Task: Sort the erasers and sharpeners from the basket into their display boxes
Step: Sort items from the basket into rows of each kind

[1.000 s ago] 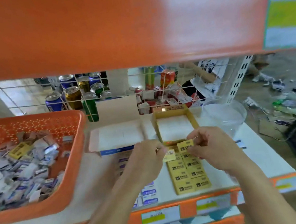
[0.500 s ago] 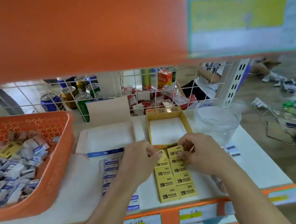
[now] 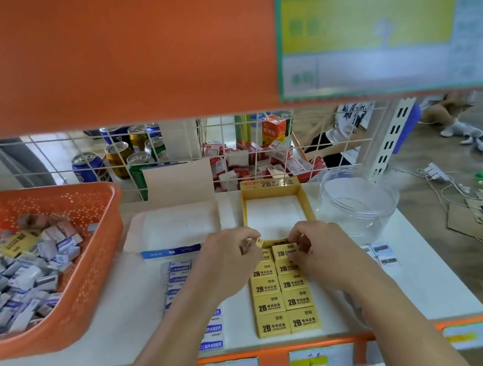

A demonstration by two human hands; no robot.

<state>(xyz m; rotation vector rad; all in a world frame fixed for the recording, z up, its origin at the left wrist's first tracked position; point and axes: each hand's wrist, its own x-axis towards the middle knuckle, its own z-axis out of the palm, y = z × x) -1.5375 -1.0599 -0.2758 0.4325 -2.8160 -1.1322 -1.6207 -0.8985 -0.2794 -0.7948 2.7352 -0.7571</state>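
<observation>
Orange basket, at L on the shelf, holds the mixed eraser heap; white box and yellow box lie open at the back. In front of the yellow box, 2B erasers lie in two cols, w/ white erasers in a row just L of them. L hand pinches a loose 2B eraser at the cols' far end, and R hand curls its fingers on the top-R eraser.

perforated orange plastic basket, clear glossy plastic jar, matt yellow cardboard box.
</observation>
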